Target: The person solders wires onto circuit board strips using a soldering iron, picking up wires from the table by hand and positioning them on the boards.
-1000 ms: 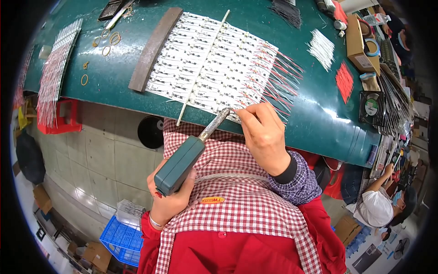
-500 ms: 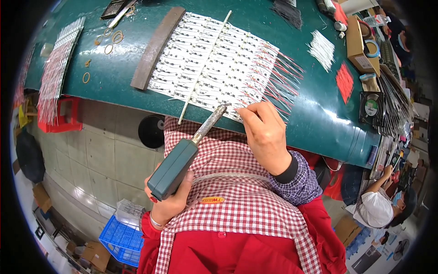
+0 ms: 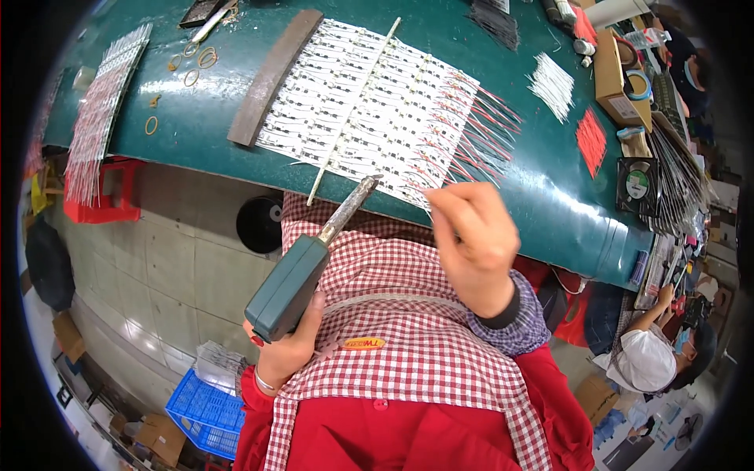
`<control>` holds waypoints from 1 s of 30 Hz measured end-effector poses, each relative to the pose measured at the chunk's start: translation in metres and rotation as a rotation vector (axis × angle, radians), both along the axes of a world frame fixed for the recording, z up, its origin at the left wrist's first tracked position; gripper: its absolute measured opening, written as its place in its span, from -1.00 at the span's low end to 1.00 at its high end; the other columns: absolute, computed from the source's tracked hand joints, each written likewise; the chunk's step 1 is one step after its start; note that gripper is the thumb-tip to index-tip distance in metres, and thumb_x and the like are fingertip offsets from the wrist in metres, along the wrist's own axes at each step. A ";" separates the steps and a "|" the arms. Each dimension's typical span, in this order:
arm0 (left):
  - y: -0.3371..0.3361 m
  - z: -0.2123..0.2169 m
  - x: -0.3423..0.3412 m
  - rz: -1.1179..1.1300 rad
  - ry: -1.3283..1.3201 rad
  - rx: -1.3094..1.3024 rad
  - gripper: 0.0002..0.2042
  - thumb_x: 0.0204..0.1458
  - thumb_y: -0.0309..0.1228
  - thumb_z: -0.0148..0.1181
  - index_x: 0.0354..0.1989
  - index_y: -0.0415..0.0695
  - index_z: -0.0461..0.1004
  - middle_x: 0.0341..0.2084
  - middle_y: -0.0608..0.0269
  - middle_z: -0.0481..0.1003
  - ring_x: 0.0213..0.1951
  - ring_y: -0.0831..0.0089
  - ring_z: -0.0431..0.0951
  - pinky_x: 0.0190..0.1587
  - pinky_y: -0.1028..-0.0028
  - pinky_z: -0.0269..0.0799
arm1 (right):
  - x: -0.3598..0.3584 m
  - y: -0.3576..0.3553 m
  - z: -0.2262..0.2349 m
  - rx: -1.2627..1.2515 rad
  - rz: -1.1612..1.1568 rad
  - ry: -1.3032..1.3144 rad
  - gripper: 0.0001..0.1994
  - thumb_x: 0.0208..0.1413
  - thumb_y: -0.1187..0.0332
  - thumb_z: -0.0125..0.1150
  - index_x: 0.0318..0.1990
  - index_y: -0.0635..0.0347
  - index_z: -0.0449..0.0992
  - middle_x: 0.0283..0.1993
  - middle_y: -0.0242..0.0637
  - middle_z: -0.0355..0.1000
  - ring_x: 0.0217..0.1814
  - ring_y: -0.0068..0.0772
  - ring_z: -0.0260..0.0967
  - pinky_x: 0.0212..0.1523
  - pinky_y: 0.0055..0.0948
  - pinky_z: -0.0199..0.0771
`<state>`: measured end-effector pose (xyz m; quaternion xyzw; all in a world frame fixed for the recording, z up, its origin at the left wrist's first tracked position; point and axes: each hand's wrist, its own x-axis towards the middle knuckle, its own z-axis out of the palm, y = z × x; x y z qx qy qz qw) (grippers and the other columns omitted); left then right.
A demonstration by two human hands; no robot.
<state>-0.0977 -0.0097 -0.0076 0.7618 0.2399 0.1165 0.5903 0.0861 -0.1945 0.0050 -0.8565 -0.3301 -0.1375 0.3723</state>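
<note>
1. Left hand (image 3: 287, 353) grips the green-handled soldering iron (image 3: 302, 267), tip aimed at one o'clock.
2. Right hand (image 3: 475, 243) is pinched shut at the near edge of the white strip panel (image 3: 369, 102).
3. The panel lies on the green tabletop (image 3: 196, 133), red wires (image 3: 491, 129) fanning at three o'clock.

Blue crate (image 3: 206, 408), red stool (image 3: 106, 192), cardboard box (image 3: 611, 78).

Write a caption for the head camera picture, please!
Left hand grips a soldering iron while right hand pinches at LED strips.

Circuit strips (image 3: 369, 102) lie on the table (image 3: 510, 188), bar (image 3: 271, 74) left, wire bundles (image 3: 554, 82) right.
</note>
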 end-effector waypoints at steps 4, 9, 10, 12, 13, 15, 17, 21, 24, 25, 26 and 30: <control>-0.004 0.001 0.004 0.006 -0.035 -0.016 -0.83 -0.01 -0.55 0.36 -0.24 -0.34 0.60 -0.41 0.16 0.64 -0.45 0.51 0.62 -0.40 0.51 0.49 | -0.003 0.004 -0.033 -0.030 0.032 0.051 -0.75 -0.15 0.71 0.29 -0.25 0.28 0.55 -0.34 -0.21 0.40 -0.31 -0.19 0.39 -0.32 -0.31 0.43; -0.004 -0.004 0.004 -0.047 -0.049 0.051 -0.83 -0.04 -0.54 0.36 -0.26 -0.31 0.59 -0.43 0.15 0.61 -0.48 0.44 0.62 -0.42 0.49 0.48 | -0.004 0.005 -0.035 -0.057 0.040 0.049 -0.75 -0.15 0.70 0.30 -0.26 0.28 0.55 -0.33 -0.22 0.38 -0.29 -0.20 0.38 -0.32 -0.30 0.43; -0.004 -0.006 0.004 -0.050 -0.065 0.073 -0.83 -0.04 -0.54 0.36 -0.26 -0.30 0.58 -0.43 0.15 0.60 -0.48 0.42 0.62 -0.42 0.49 0.48 | -0.004 0.005 -0.035 -0.065 0.047 0.048 -0.76 -0.14 0.70 0.30 -0.26 0.29 0.54 -0.34 -0.22 0.38 -0.29 -0.19 0.38 -0.32 -0.30 0.43; -0.004 -0.004 0.005 -0.055 -0.046 0.066 -0.82 -0.04 -0.54 0.37 -0.26 -0.30 0.58 -0.43 0.15 0.60 -0.48 0.42 0.62 -0.42 0.49 0.48 | -0.003 0.005 -0.034 -0.075 0.052 0.050 -0.77 -0.14 0.69 0.29 -0.27 0.29 0.54 -0.34 -0.22 0.37 -0.29 -0.19 0.38 -0.32 -0.30 0.43; -0.005 -0.003 0.006 -0.060 -0.026 0.059 -0.82 -0.05 -0.54 0.37 -0.26 -0.29 0.59 -0.43 0.15 0.59 -0.48 0.42 0.62 -0.41 0.49 0.48 | -0.003 0.005 -0.034 -0.079 0.057 0.039 -0.78 -0.14 0.69 0.29 -0.27 0.29 0.54 -0.34 -0.22 0.37 -0.29 -0.19 0.37 -0.32 -0.30 0.43; -0.005 0.000 0.008 -0.065 -0.021 0.062 -0.82 -0.05 -0.54 0.37 -0.25 -0.30 0.58 -0.43 0.17 0.59 -0.47 0.43 0.61 -0.41 0.50 0.47 | -0.002 0.006 -0.034 -0.083 0.061 0.032 -0.79 -0.13 0.68 0.29 -0.28 0.29 0.54 -0.35 -0.22 0.36 -0.30 -0.19 0.37 -0.32 -0.31 0.44; -0.005 0.000 0.007 -0.068 -0.016 0.065 -0.81 -0.06 -0.55 0.37 -0.25 -0.30 0.58 -0.43 0.18 0.58 -0.47 0.44 0.61 -0.40 0.50 0.47 | -0.003 0.007 -0.034 -0.098 0.073 0.015 -0.77 -0.16 0.68 0.27 -0.27 0.29 0.54 -0.35 -0.22 0.36 -0.29 -0.20 0.37 -0.32 -0.32 0.43; -0.006 0.001 0.010 -0.063 -0.006 0.012 -0.81 -0.07 -0.59 0.36 -0.25 -0.31 0.57 -0.43 0.18 0.56 -0.46 0.49 0.58 -0.41 0.52 0.45 | -0.002 0.005 -0.035 -0.129 0.104 -0.011 -0.74 -0.19 0.68 0.23 -0.25 0.31 0.54 -0.33 -0.22 0.36 -0.27 -0.20 0.36 -0.32 -0.32 0.43; -0.006 0.001 0.009 -0.066 0.000 0.013 -0.81 -0.07 -0.60 0.36 -0.25 -0.32 0.57 -0.43 0.18 0.56 -0.46 0.49 0.57 -0.41 0.52 0.44 | -0.004 0.005 -0.036 -0.151 0.111 -0.028 -0.72 -0.21 0.68 0.20 -0.24 0.34 0.54 -0.32 -0.21 0.36 -0.27 -0.20 0.34 -0.33 -0.31 0.43; -0.006 0.001 0.008 -0.075 -0.007 0.029 -0.81 -0.07 -0.60 0.35 -0.25 -0.33 0.56 -0.43 0.17 0.56 -0.46 0.48 0.57 -0.41 0.52 0.44 | -0.004 0.005 -0.036 -0.160 0.109 -0.031 -0.72 -0.21 0.68 0.20 -0.24 0.35 0.54 -0.31 -0.21 0.35 -0.27 -0.20 0.34 -0.33 -0.32 0.42; -0.006 0.001 0.008 -0.073 -0.007 0.028 -0.81 -0.07 -0.60 0.35 -0.25 -0.33 0.56 -0.43 0.17 0.56 -0.46 0.48 0.57 -0.41 0.52 0.44 | -0.005 0.006 -0.035 -0.167 0.107 -0.034 -0.73 -0.20 0.68 0.20 -0.24 0.35 0.54 -0.31 -0.21 0.35 -0.27 -0.20 0.33 -0.33 -0.32 0.42; -0.005 0.000 0.006 -0.088 -0.004 0.037 -0.80 -0.07 -0.60 0.36 -0.24 -0.33 0.57 -0.42 0.16 0.57 -0.43 0.48 0.59 -0.40 0.51 0.46 | -0.006 0.006 -0.036 -0.165 0.102 -0.043 -0.73 -0.20 0.68 0.20 -0.24 0.36 0.54 -0.31 -0.21 0.35 -0.28 -0.20 0.33 -0.33 -0.32 0.42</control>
